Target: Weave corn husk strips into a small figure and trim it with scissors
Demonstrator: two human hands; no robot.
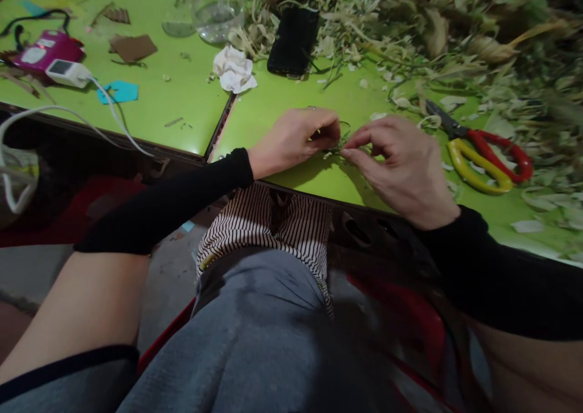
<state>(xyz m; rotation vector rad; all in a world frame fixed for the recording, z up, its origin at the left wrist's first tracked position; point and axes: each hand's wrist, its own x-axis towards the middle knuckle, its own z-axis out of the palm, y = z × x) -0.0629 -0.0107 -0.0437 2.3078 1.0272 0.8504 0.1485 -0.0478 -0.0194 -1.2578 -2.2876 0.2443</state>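
Close to the front edge of the green table [273,185], my left hand [298,136] and my right hand [401,164] face each other. Both pinch a small bunch of thin green plant strips [337,149] between thumb and fingers, just above the tabletop. The exact shape of the strips is partly hidden by my fingertips. Beside my right hand lie scissors with one red and one yellow handle [483,158], their blades pointing away to the upper left.
A large heap of dried husks and shavings [432,30] covers the back right. A black phone [294,39], crumpled white paper [234,68] and a clear water container [218,12] stand or lie behind my hands. At left is a purple device [52,51] with a white cable [113,112].
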